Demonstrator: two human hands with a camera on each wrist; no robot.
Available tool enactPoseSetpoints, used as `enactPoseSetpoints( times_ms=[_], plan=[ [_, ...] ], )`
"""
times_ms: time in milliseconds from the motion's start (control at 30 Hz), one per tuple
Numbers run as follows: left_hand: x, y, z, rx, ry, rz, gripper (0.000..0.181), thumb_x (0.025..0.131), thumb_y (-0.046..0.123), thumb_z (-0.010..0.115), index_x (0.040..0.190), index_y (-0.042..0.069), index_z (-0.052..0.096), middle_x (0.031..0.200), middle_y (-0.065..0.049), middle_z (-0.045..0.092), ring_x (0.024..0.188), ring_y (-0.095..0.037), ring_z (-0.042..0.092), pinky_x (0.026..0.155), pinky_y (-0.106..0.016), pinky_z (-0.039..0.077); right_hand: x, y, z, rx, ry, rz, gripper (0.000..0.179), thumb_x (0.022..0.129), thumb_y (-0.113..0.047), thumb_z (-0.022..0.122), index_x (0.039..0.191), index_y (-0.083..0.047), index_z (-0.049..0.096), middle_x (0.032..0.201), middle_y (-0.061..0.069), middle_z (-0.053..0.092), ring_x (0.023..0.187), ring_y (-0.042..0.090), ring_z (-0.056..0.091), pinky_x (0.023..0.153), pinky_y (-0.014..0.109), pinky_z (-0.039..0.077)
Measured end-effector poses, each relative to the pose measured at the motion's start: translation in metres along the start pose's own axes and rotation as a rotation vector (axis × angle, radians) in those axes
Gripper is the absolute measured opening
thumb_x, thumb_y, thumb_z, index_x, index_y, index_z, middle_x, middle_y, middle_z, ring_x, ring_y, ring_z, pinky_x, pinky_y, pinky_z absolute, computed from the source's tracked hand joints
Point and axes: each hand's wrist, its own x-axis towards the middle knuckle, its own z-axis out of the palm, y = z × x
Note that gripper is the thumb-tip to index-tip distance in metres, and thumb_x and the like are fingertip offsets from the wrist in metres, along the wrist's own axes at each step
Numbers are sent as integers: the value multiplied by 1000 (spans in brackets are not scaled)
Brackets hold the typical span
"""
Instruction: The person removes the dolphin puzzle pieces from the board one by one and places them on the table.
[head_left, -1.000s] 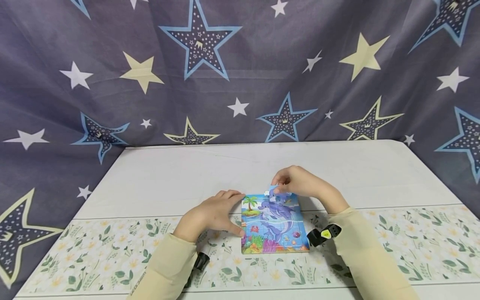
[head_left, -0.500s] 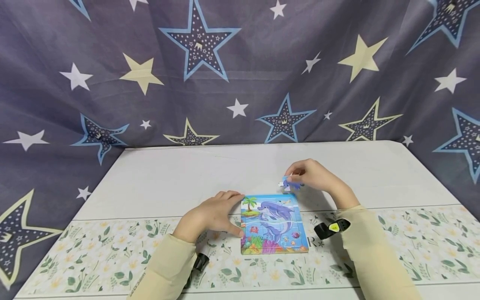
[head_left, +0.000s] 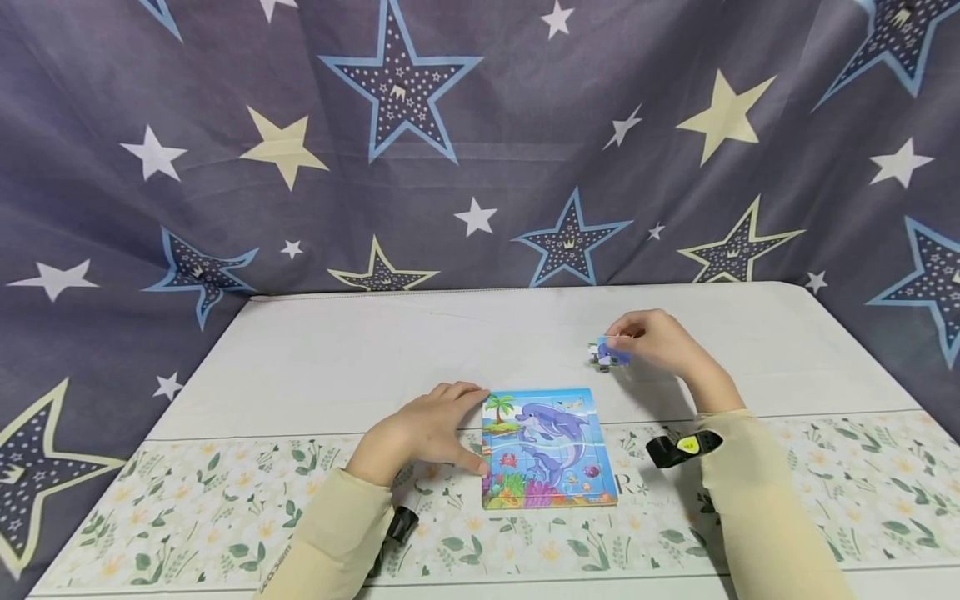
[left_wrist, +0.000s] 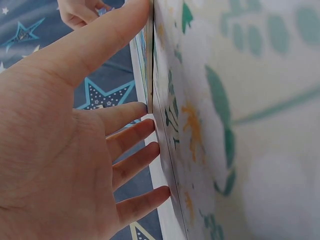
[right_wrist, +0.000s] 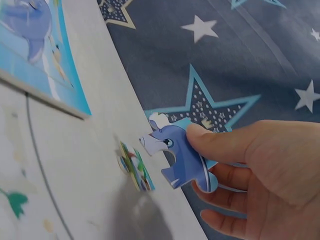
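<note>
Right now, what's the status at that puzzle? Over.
Right hand pinches dolphin piece above table. Left hand touches left edge of puzzle board. Another piece close by.

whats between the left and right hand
In the head view: the dolphin puzzle, white tabletop, at least one loose piece, and the held piece in the right hand.

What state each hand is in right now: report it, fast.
Left hand: open, touching the dolphin puzzle.
Right hand: closed, pinching a puzzle piece.

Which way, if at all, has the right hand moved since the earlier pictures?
Yes. Against the dolphin puzzle in the head view, the right hand has moved rightward and toward the starry curtain.
</note>
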Motion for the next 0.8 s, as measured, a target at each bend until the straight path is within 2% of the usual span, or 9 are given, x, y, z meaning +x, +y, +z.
enactPoseSetpoints(
  times_ms=[367, 667, 800],
  plan=[
    [0, 0, 0, 0, -5, -5, 104, 74, 52, 84, 155, 12, 34, 157, -4, 33, 144, -26, 28, 115, -51, 29, -5, 15, -11, -43, 55, 51, 17, 94, -17, 69, 99, -1, 74, 89, 9, 69, 78, 21, 56, 73, 37, 45],
    [0, -1, 1, -2, -2, -3, 105, 73, 52, 84, 155, 12, 34, 157, -4, 33, 144, -26, 29, 115, -51, 30, -9, 28, -14, -18, 99, 63, 16, 92, -18, 71, 93, -2, 75, 83, 6, 68, 76, 22, 54, 69, 34, 43],
    [0, -1, 1, -4, 0, -2, 104, 73, 52, 84, 155, 12, 34, 157, -4, 33, 144, -26, 29, 115, -51, 30, -9, 33, -14, -35, 91, 86, 17, 93, -19, 70, 97, -2, 75, 91, 11, 70, 81, 25, 56, 72, 37, 45]
  ],
)
